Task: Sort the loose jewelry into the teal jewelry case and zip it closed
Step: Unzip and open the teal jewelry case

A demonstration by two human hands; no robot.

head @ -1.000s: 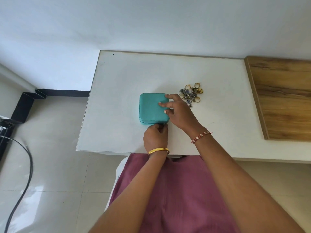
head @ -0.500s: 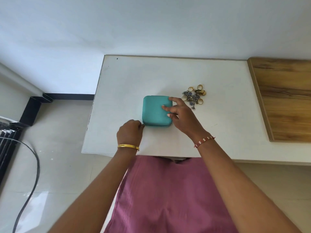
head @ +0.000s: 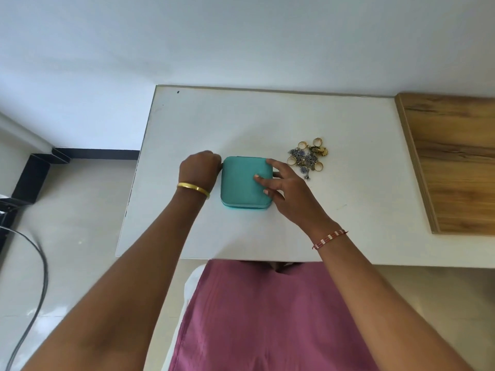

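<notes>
Teal jewelry case [head: 245, 183]: lies flat, lid down, on the white table [head: 241, 124], near the front edge, between the two hands. Left hand [head: 198, 168]: curled into a fist, pressed against the case's left side near the far corner. The fingertips face away from the camera, so whether they pinch a zipper pull cannot be told. Right hand [head: 288, 191]: fingers straight and spread, lying on the lid's right half, thumb at the far right corner; it presses rather than grips. Loose jewelry [head: 308, 158]: small heap of gold rings and dark beaded pieces on the table, just right of the case, apart from both hands. Single items in the heap too tangled to separate. Wooden board [head: 455, 162] at right, cut off by the frame edge.
</notes>
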